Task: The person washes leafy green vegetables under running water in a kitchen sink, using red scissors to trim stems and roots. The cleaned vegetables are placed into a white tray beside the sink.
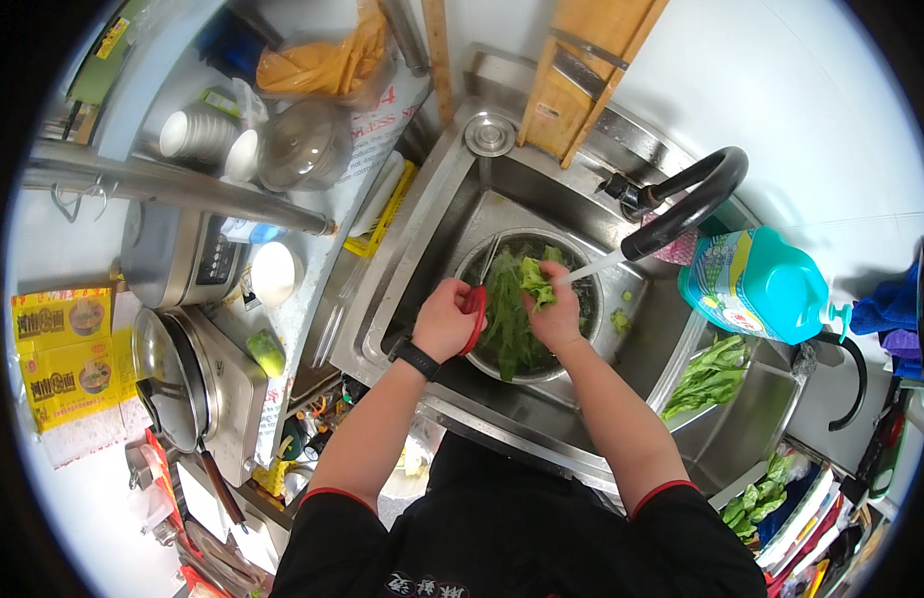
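Observation:
My left hand (451, 320) holds red-handled scissors (475, 320) by the handles, the blades pointing up over the near-left rim of a round metal bowl (598, 318). Leafy greens (509, 329) lie in the bowl, which stands in a stainless steel sink. In my right hand (555, 310), above the bowl, is a piece of green lettuce (535, 282). Water runs from the black faucet (656, 232) onto or just beside my right hand. Part of the greens is hidden by my hands.
A teal detergent jug (768, 280) stands right of the faucet. More leafy greens (705, 377) lie in the side basin. A wooden slicer board (574, 75) leans behind the sink. On the left counter are a lidded pan (170, 374), a cucumber piece (266, 353) and a white bowl (273, 273).

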Demonstrator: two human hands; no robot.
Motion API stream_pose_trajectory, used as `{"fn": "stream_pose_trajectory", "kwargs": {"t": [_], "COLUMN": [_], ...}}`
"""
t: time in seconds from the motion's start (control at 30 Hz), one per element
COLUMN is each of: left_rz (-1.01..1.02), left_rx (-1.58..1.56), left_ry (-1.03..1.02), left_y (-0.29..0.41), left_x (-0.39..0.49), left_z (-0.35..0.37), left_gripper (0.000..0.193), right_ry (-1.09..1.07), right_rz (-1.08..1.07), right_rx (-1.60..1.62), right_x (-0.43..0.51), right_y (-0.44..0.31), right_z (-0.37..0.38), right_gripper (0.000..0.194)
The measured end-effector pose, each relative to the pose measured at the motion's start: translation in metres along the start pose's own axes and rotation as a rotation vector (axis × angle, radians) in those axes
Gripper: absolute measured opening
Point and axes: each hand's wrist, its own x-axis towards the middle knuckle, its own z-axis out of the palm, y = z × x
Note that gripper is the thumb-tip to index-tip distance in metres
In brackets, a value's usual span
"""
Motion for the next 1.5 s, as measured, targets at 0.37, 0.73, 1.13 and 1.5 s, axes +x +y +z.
{"fn": "stream_pose_trajectory", "kwargs": {"t": [0.37, 0.73, 1.13, 1.5], "left_rz": [0.257, 0.148, -0.117, -0.114], "left_rx": [0.320, 0.349, -0.359, -0.616], "left_ry": [-0.016, -0.051, -0.111, -0.053], "left_y": [0.037, 0.045, 0.017, 0.010], "left_x": [-0.035, -0.040, -0.020, -0.021], "left_z": [-0.003, -0.007, 0.006, 0.000], "left_gripper": [0.049, 0.048, 0.041, 0.048], "right_ry": [-0.027, 0.029, -0.024, 0.119], "right_rz": [-0.301, -0.443, -0.145, 0.590], "right_rx": [-0.209, -0.304, -0.276, 1.315], "right_x": [0.002, 0.004, -0.007, 0.004], "right_y": [-0.011, -0.016, -0.005, -0.001], "right_z": [-0.022, -0.016, -0.013, -0.103], "right_gripper": [0.060, 0.057, 0.058, 0.050]}}
